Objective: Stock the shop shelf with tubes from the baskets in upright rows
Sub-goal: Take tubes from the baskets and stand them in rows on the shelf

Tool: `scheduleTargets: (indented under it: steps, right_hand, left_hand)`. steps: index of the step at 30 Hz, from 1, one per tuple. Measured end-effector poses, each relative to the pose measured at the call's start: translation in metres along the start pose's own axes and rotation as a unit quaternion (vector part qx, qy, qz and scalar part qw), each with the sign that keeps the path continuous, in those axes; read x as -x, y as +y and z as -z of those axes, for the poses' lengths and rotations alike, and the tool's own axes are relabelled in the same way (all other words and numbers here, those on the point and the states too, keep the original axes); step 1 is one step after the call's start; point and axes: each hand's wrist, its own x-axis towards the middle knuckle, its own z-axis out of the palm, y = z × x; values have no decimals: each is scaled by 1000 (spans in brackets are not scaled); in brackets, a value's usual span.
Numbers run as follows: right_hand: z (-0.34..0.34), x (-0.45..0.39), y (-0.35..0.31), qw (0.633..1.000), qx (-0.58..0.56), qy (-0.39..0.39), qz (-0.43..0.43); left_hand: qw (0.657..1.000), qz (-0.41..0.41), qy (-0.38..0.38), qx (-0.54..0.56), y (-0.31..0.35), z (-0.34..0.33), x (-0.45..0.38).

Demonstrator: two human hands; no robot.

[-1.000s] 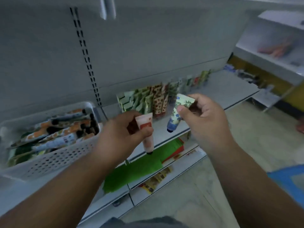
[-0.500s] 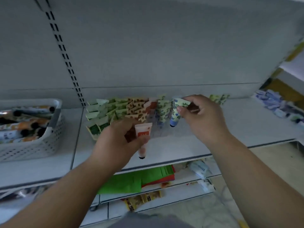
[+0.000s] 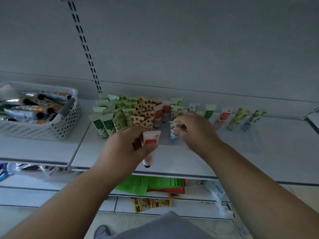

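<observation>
- Head view, frame centre: orange-labelled tube is pinched by left hand, cap down, above shelf front.
- Floral tube is gripped at its crimp by right hand, beside upright rows.
- Handling: judged light, soft-walled; best held near the stiff crimp.

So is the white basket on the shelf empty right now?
No, the white basket at the left of the shelf holds a pile of tubes lying on their sides.
</observation>
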Motion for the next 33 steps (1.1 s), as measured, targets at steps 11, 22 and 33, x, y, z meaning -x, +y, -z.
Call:
scheduleTargets:
  steps: [11, 22, 33]
  right_hand:
    - [52, 14, -33, 972, -214, -54, 78]
    - [64, -42, -17, 986, -82, 92, 115]
    - [31, -78, -14, 988, 53, 25, 146]
  left_hand:
    - [994, -9, 31, 109, 21, -30, -29]
    - [997, -23, 67, -14, -10, -63, -13]
    - [994, -43, 63, -82, -26, -61, -3]
